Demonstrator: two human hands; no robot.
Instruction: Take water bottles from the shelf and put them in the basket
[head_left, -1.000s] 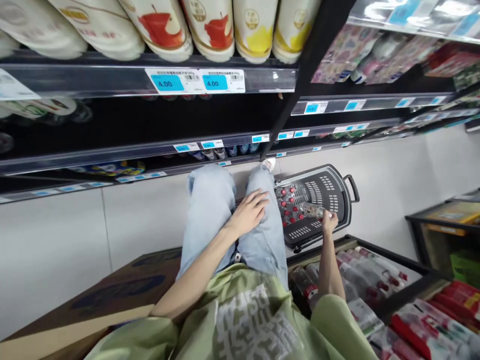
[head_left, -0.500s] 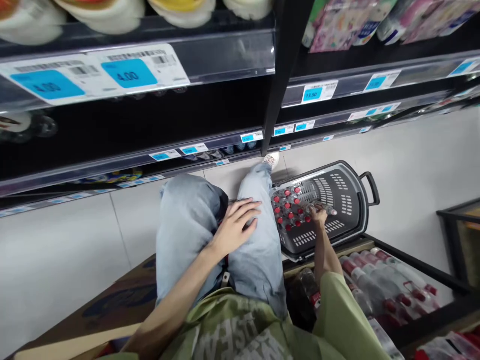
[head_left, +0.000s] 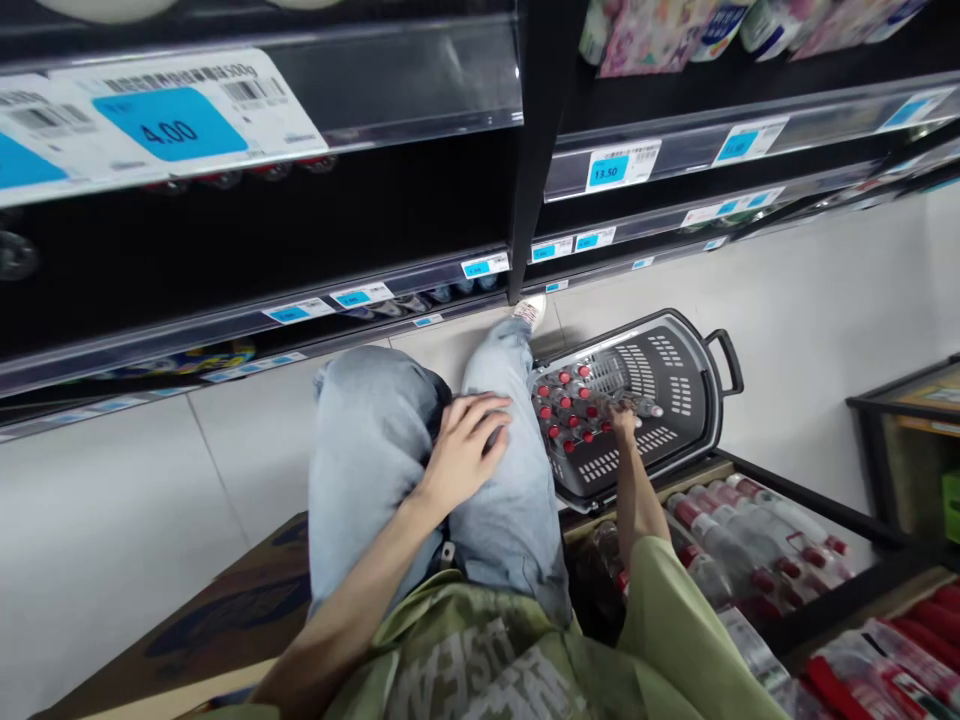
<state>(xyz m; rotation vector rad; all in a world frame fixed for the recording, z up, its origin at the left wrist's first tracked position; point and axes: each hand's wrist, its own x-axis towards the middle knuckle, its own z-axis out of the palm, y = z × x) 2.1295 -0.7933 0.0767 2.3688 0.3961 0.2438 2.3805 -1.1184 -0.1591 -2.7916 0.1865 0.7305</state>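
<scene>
My right hand reaches down into a dark grey shopping basket on the floor. Its fingers are closed around a clear bottle that lies sideways with its pale end pointing right; the hand covers part of it. To the left of that bottle, several clear bottles with red caps stand grouped upright in the basket. My left hand rests on my jeans near the knee, fingers stretched out and slightly apart, holding nothing.
Black store shelves with price tags run along the front. Several wrapped packs of bottles lie in a black-framed rack to the right, beside my right arm. A brown cardboard box sits at the lower left. The basket's handle sticks out to the right.
The view has shifted slightly, so shelves and basket appear a little further left and up. My right hand stays at the sideways bottle in the basket. The left hand still rests on the leg.
</scene>
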